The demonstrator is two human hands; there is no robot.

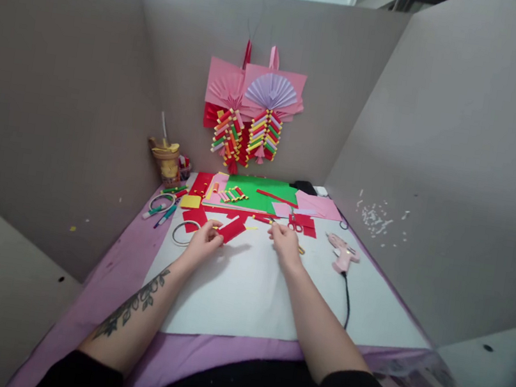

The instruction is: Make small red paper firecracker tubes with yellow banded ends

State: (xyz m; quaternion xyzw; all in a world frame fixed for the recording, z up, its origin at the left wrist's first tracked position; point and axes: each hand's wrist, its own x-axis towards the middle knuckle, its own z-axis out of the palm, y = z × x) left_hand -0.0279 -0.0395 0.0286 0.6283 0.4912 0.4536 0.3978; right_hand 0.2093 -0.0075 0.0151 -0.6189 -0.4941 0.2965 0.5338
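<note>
My left hand (203, 242) is closed on a small red paper rectangle (234, 230), held tilted a little above the white work sheet (232, 299). A thin yellow strip (251, 228) shows just past the paper's right end. To the right, my right hand (285, 244) has its thumb and fingers pinched together; what they hold, if anything, is too small to make out. Red-handled scissors (296, 228) lie just beyond it. Beside my left hand rests a roll of tape (175, 233), and more red paper (192, 217) is behind that hand.
A pink glue gun (343, 253) with a black cord lies at right. Green paper (266, 188) at the back bears several small paper rolls (233, 195). Pens (165, 216) lie left, near a container (168, 164). Paper firecracker decorations (265, 131) hang on the grey back panel (178, 46).
</note>
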